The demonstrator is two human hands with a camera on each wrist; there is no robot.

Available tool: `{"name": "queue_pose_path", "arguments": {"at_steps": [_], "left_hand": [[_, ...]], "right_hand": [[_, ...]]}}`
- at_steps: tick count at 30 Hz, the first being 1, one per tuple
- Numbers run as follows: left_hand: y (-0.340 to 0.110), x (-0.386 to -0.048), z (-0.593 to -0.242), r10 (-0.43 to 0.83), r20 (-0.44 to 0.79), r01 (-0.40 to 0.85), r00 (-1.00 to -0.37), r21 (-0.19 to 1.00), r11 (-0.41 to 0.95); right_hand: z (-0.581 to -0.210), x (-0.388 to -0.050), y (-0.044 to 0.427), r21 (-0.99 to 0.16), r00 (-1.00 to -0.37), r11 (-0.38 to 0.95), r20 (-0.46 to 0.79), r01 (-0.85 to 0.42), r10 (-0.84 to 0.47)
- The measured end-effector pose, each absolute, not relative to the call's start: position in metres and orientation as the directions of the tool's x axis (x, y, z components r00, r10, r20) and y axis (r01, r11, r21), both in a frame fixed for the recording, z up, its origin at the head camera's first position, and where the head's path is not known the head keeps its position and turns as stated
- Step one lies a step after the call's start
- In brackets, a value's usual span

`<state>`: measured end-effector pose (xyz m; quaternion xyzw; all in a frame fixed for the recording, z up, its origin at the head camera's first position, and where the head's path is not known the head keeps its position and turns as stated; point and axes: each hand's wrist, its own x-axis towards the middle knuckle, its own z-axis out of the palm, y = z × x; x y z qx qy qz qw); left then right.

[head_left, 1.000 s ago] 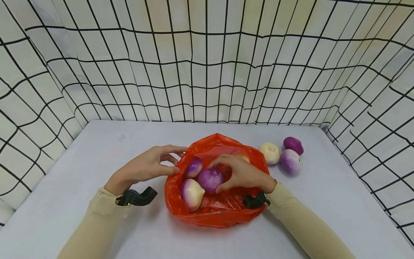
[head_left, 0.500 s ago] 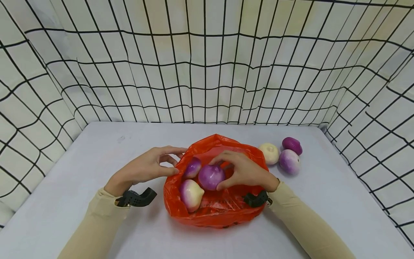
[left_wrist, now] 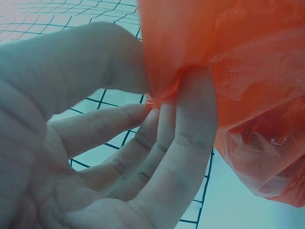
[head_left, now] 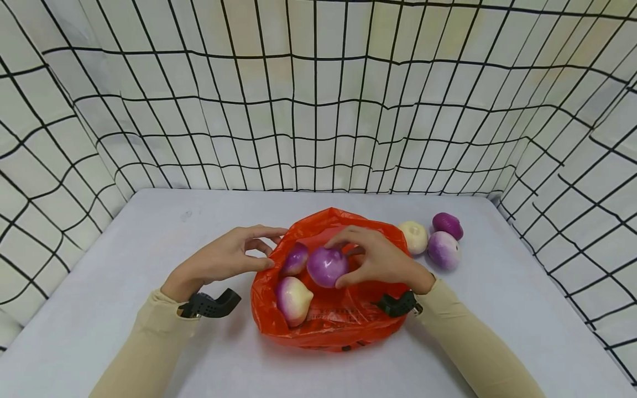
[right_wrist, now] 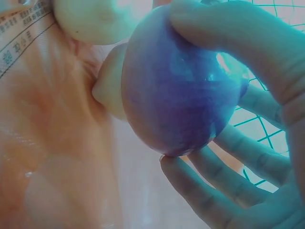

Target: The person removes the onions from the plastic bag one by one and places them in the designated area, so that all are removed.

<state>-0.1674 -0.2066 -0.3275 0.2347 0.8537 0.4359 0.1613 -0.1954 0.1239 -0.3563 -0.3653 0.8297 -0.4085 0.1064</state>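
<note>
A red plastic bag (head_left: 343, 326) stands with its mouth open at the middle of the table. My left hand (head_left: 229, 254) pinches the bag's left rim; in the left wrist view the thumb and fingers (left_wrist: 190, 119) bunch the film between them. My right hand (head_left: 380, 260) reaches over the bag and grips a round purple onion (head_left: 327, 267) between thumb and fingertips, as the right wrist view also shows for the onion (right_wrist: 181, 86). Left of it in the bag lie a smaller purple onion (head_left: 296, 258) and a white-and-purple onion (head_left: 293, 301).
Beyond the bag's right side, a cream onion (head_left: 414, 237), a dark purple onion (head_left: 448, 225) and a pale purple onion (head_left: 444, 250) sit together on the white table (head_left: 199, 221). Black netting (head_left: 318, 105) over white sheets surrounds the table's back and sides.
My right hand has lifted the purple onion a little and moved slightly right with it. My left hand keeps its hold on the bag's rim.
</note>
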Motion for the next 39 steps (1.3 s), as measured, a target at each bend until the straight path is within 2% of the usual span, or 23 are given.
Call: {"name": "queue_pose_path", "arguments": {"at_steps": [14, 39], "left_hand": [[-0.205, -0.169, -0.329, 0.542, -0.067, 0.262, -0.837, 0.821, 0.507], [-0.208, -0.166, -0.326, 0.542, -0.065, 0.271, -0.838, 0.812, 0.516]], "right_hand": [[-0.351, -0.193, 0.133, -0.735, -0.7, 0.376, 0.185, -0.565, -0.69], [-0.336, -0.187, 0.153, -0.73, -0.731, 0.408, 0.183, -0.549, -0.657]]}}
